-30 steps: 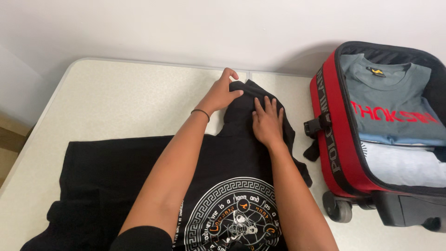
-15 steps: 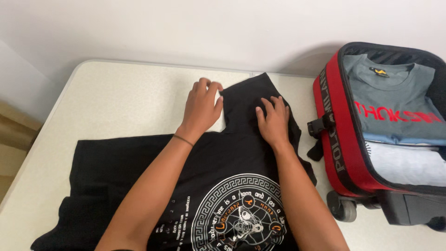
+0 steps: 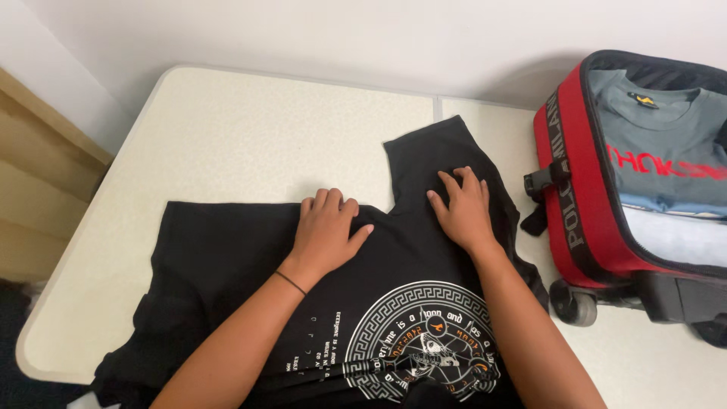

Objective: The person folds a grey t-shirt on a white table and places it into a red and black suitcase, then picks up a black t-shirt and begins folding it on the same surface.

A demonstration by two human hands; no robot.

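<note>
A black T-shirt (image 3: 227, 265) with a round white and orange print lies spread on a pale table (image 3: 250, 136). One sleeve (image 3: 439, 159) points away from me. My left hand (image 3: 327, 231) rests flat on the shirt's upper edge, fingers slightly curled over the hem, holding nothing. A thin dark band sits on that wrist. Just right of it, my right hand (image 3: 463, 208) presses flat on the sleeve where it meets the body, fingers spread.
An open red and black wheeled suitcase (image 3: 583, 204) stands at the right on the table, with a folded grey T-shirt (image 3: 659, 151) and a white garment (image 3: 681, 235) inside. A white wall runs behind. Wooden boards show at the far left.
My left hand has slid from the far tip of the sleeve back toward me and to the left, onto the shirt's body edge. The sleeve now lies flat. The view has shifted.
</note>
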